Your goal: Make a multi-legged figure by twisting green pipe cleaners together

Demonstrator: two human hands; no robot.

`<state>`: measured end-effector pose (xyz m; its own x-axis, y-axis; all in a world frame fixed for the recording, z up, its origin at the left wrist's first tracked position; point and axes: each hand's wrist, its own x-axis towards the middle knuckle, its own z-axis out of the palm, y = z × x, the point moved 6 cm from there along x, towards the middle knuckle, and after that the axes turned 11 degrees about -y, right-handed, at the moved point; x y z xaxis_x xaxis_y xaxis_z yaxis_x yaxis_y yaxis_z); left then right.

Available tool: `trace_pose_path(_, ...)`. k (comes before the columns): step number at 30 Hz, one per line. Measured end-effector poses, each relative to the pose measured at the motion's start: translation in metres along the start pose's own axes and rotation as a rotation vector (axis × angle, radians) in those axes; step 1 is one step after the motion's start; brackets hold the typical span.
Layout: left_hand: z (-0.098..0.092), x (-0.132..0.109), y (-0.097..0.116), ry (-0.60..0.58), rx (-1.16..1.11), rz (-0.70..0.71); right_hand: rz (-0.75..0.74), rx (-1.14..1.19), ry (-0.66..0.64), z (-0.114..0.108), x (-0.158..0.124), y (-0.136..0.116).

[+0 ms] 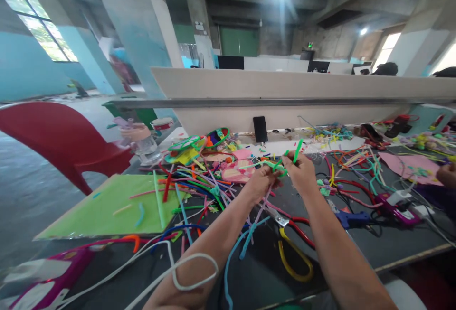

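Note:
Both of my hands meet over the middle of the cluttered table, working on a green pipe cleaner [299,148]. My left hand [261,182] is closed on its lower, bent part, where loops of green show at the fingertips. With fingers pinched, my right hand [301,170] grips the same green piece, and one end sticks up above the fingers. A pale purple pipe cleaner [263,205] hangs below my left hand. Under my forearms lie scissors [294,253] with one yellow and one red handle, and a light blue pipe cleaner [230,267] with a knotted part.
A green sheet [107,205] lies at left, near a magenta power strip [60,277] with white cables. A phone [260,129] leans on the white divider [285,84]. A blue glue gun [351,217] lies at right, with another person's hand [447,174] beyond. A red chair [53,134] stands left.

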<state>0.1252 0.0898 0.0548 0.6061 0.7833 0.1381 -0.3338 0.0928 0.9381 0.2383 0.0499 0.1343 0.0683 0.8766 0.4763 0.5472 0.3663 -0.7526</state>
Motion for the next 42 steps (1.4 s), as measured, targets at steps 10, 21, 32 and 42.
trace_pose_path(10,-0.006,-0.006,0.007,0.049,-0.067,0.002,0.057,0.108,0.042,0.003,0.040,0.005)
trace_pose_path(21,-0.008,-0.006,-0.005,0.046,0.083,-0.134,0.079,0.363,-0.201,-0.006,0.050,0.027)
trace_pose_path(32,-0.031,-0.008,-0.002,0.265,0.176,-0.125,0.022,0.635,0.033,-0.026,0.048,0.023)
trace_pose_path(42,-0.024,-0.008,-0.010,0.192,0.334,-0.156,-0.040,0.224,-0.124,0.004,0.045,0.006)
